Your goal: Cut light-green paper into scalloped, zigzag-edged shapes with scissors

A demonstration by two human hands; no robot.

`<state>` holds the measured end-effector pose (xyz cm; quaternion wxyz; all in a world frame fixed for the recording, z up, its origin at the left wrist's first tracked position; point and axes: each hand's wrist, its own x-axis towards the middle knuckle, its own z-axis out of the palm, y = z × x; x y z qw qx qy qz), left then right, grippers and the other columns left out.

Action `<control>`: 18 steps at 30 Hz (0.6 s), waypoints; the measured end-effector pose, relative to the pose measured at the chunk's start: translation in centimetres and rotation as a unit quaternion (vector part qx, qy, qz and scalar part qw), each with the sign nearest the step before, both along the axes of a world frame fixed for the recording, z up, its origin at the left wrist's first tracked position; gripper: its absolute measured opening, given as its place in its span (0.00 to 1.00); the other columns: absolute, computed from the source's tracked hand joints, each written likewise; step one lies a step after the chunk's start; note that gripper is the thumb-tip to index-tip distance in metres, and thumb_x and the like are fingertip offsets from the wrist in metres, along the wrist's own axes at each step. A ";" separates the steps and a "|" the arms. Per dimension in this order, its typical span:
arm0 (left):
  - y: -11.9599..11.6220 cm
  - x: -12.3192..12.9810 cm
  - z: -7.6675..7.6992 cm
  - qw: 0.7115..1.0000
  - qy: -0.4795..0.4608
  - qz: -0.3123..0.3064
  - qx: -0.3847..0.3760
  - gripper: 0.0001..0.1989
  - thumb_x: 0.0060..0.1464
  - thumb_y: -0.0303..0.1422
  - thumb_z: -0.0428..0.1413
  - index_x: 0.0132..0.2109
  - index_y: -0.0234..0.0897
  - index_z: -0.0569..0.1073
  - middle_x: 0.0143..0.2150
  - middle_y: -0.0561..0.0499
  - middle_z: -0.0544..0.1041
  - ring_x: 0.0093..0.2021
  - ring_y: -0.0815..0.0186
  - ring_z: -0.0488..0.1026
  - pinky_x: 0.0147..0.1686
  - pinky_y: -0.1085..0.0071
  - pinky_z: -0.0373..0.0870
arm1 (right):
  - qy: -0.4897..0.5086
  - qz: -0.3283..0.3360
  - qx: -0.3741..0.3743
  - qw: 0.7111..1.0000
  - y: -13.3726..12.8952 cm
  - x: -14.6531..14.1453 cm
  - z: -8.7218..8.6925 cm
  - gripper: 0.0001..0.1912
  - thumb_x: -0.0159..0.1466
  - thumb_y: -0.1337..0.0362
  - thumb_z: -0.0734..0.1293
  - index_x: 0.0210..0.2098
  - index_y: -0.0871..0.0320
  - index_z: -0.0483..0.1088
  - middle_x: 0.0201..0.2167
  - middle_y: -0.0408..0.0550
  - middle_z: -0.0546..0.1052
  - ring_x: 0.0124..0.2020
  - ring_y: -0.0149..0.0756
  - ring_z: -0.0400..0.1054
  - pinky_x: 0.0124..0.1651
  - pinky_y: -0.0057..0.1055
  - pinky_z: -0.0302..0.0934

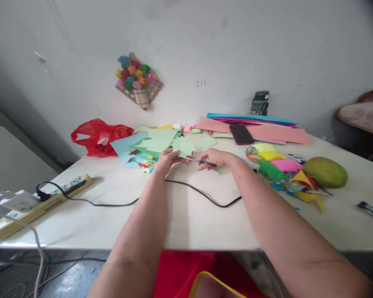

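Observation:
My left hand (167,160) pinches the near edge of a pale green sheet of paper (182,145) over the middle of the table. Closed around the dark handles of a pair of scissors (207,163) is my right hand (214,158). The thin blades point left, at the paper's edge close to my left fingers. Behind the left hand lie a larger light green sheet (155,138) and a light blue sheet (124,147). Small colourful paper scraps (143,159) are scattered beside them.
A black cord (199,189) runs across the table from a power strip (65,192). A red plastic bag (101,138) stands back left. To the right are a phone (241,134), stacked coloured papers (279,131), bright packets (286,165), a green fruit (325,171) and a bottle (260,102).

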<state>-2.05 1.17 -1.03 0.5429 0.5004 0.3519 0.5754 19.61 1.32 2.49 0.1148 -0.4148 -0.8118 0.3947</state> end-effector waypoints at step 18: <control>-0.1 0.3 0.3 1.000 -0.006 0.017 -0.005 0.08 0.40 0.27 0.59 0.31 0.29 0.68 0.27 0.47 0.74 0.29 0.61 0.75 0.40 0.58 0.72 | 0.001 -0.006 -0.003 1.000 0.0 -0.2 0.0 0.18 0.46 0.53 0.71 0.30 0.61 0.71 0.15 0.40 0.66 0.15 0.24 0.56 0.21 0.24 0.53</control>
